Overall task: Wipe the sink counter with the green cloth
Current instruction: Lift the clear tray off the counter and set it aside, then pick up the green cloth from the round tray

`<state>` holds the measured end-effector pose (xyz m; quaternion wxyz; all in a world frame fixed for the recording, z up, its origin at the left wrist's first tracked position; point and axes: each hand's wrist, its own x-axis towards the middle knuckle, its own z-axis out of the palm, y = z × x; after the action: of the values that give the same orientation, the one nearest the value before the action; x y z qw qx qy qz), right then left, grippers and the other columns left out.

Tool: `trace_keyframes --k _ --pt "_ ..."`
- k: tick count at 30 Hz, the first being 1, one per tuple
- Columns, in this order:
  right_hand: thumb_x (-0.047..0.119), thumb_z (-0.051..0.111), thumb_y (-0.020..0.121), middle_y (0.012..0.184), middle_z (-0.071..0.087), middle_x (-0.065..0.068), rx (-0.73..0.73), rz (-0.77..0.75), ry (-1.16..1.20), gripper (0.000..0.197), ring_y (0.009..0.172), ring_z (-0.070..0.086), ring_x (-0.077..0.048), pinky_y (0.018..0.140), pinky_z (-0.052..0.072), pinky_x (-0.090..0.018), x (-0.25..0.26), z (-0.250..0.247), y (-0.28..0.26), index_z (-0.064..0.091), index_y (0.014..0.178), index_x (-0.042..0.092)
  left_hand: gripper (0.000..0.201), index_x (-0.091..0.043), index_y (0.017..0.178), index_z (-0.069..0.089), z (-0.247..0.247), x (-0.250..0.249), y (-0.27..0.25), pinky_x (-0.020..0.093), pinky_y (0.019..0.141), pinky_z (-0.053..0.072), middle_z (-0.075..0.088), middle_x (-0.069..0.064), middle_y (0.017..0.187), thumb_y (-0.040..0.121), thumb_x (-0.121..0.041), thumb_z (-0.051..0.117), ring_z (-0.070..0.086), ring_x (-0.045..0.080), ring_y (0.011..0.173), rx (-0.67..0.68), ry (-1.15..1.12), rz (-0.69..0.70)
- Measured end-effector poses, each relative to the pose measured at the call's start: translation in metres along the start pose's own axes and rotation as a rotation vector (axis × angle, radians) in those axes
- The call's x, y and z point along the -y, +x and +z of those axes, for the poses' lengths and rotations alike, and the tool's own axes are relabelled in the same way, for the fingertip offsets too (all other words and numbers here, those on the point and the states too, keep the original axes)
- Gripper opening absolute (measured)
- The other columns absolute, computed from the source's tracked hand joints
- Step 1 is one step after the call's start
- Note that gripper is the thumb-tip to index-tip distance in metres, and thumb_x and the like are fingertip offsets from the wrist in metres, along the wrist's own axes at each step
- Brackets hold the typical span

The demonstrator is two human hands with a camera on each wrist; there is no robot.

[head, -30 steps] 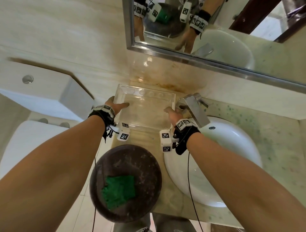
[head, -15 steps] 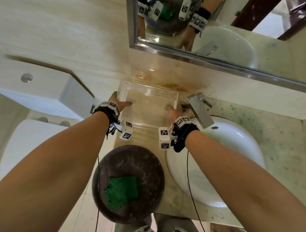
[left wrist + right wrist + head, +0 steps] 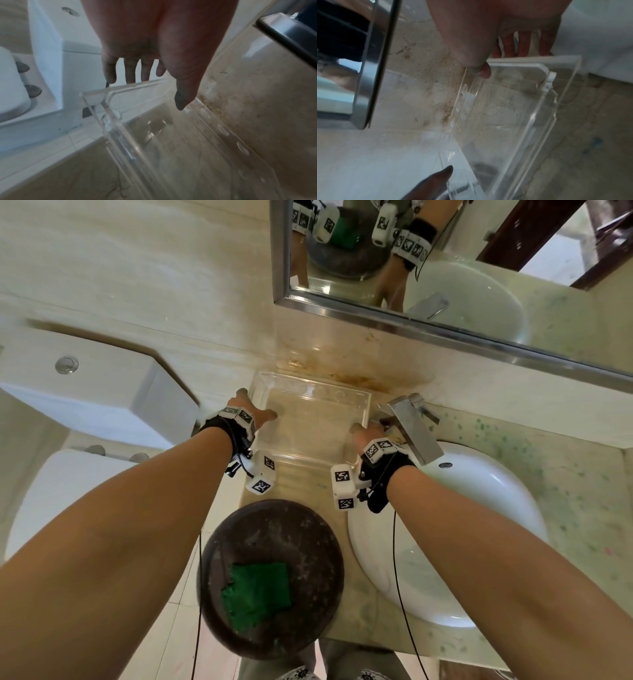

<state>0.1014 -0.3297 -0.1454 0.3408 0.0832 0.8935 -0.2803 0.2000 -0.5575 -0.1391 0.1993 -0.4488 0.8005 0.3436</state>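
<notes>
Left hand (image 3: pixel 251 414) and right hand (image 3: pixel 364 436) each grip opposite end walls of the clear plastic tray (image 3: pixel 313 419), thumbs inside, at the bench (image 3: pixel 565 474) rear. Green cloth (image 3: pixel 258 594) lies in a dark round basin (image 3: pixel 274 529), near front edge.

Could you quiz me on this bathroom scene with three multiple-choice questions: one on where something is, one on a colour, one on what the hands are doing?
1. Where does the green cloth lie?
A. in the sink
B. in the dark round bowl
C. on the toilet

2. What colour is the sink basin?
A. white
B. black
C. blue

3. What do the left hand and right hand do?
A. hang idle
B. wring the cloth
C. hold the clear tray by its ends

Answers: B, the cloth sits inside the bowl; A, the basin is white; C, a thumb hooks over each end wall.
</notes>
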Motion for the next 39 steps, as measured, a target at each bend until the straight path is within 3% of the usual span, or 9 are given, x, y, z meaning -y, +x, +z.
trace_keyframes --k 5,9,16,22,25,28,31,34,39 --pt "0.024 0.052 0.092 0.136 0.049 -0.019 -0.020 -0.029 -0.102 0.049 0.124 0.049 -0.034 0.097 0.042 -0.034 0.000 -0.004 -0.017 0.044 0.135 0.000 0.086 -0.015 0.147 0.031 -0.005 0.000 -0.021 0.048 0.100 0.045 0.042 0.013 0.142 0.078 -0.044 0.074 0.049 0.035 0.125 -0.054 0.133 0.109" --pt "0.028 0.052 0.092 0.138 0.046 -0.016 -0.031 -0.082 -0.254 0.050 0.125 0.047 -0.033 0.099 0.041 -0.036 0.001 -0.010 -0.041 0.043 0.134 0.005 0.080 -0.017 0.145 0.037 -0.006 0.005 -0.044 0.043 0.100 0.046 0.045 0.012 0.139 0.079 -0.040 0.076 0.050 0.032 0.123 -0.075 0.230 0.223" --pt "0.032 0.063 0.082 0.129 0.056 -0.008 0.130 -0.214 -0.405 0.046 0.113 0.055 -0.030 0.097 0.048 -0.040 0.000 -0.009 -0.081 0.054 0.125 0.019 0.076 -0.021 0.142 0.042 -0.011 0.019 -0.088 0.041 0.102 0.045 0.051 0.008 0.140 0.078 -0.040 0.078 0.053 0.030 0.124 0.010 0.261 0.309" --pt "0.030 0.068 0.079 0.121 0.064 -0.004 0.169 -0.322 -0.397 0.039 0.109 0.059 -0.025 0.099 0.049 -0.038 -0.012 0.000 -0.121 0.063 0.118 0.023 0.066 -0.018 0.136 0.051 -0.009 0.041 -0.129 0.037 0.100 0.047 0.059 0.006 0.131 0.079 -0.040 0.078 0.057 0.027 0.118 0.028 0.273 0.327" --pt "0.025 0.069 0.083 0.113 0.065 -0.004 0.204 -0.356 -0.374 0.030 0.105 0.060 -0.025 0.092 0.050 -0.034 -0.018 0.006 -0.144 0.065 0.113 0.021 0.060 -0.017 0.133 0.054 -0.008 0.057 -0.149 0.034 0.097 0.047 0.062 0.004 0.127 0.081 -0.038 0.076 0.058 0.025 0.116 0.010 0.251 0.325" --pt "0.022 0.069 0.084 0.104 0.067 -0.005 0.240 -0.391 -0.391 0.015 0.098 0.062 -0.026 0.084 0.053 -0.036 -0.023 0.014 -0.161 0.067 0.099 0.023 0.058 -0.018 0.132 0.056 -0.008 0.073 -0.169 0.034 0.096 0.047 0.063 0.004 0.126 0.081 -0.039 0.075 0.058 0.025 0.115 -0.002 0.232 0.310" --pt "0.024 0.067 0.083 0.097 0.069 -0.002 0.246 -0.440 -0.446 0.005 0.095 0.064 -0.024 0.086 0.056 -0.037 -0.029 0.024 -0.178 0.067 0.087 0.027 0.056 -0.018 0.131 0.056 -0.007 0.091 -0.189 0.033 0.096 0.047 0.063 0.004 0.126 0.082 -0.039 0.074 0.059 0.025 0.115 -0.017 0.204 0.286" --pt "0.027 0.065 0.081 0.094 0.069 0.001 0.254 -0.497 -0.504 0.005 0.093 0.065 -0.022 0.088 0.056 -0.038 -0.037 0.034 -0.193 0.067 0.082 0.032 0.054 -0.017 0.130 0.057 -0.003 0.108 -0.208 0.033 0.095 0.047 0.062 0.004 0.128 0.083 -0.038 0.073 0.058 0.026 0.116 -0.034 0.183 0.257" --pt "0.023 0.065 0.082 0.086 0.068 0.004 0.319 -0.544 -0.532 0.007 0.089 0.065 -0.021 0.081 0.056 -0.032 -0.063 0.050 -0.208 0.069 0.085 0.028 0.054 -0.020 0.129 0.058 0.015 0.137 -0.240 0.034 0.097 0.048 0.064 0.001 0.126 0.081 -0.041 0.073 0.059 0.025 0.114 -0.048 0.172 0.201"
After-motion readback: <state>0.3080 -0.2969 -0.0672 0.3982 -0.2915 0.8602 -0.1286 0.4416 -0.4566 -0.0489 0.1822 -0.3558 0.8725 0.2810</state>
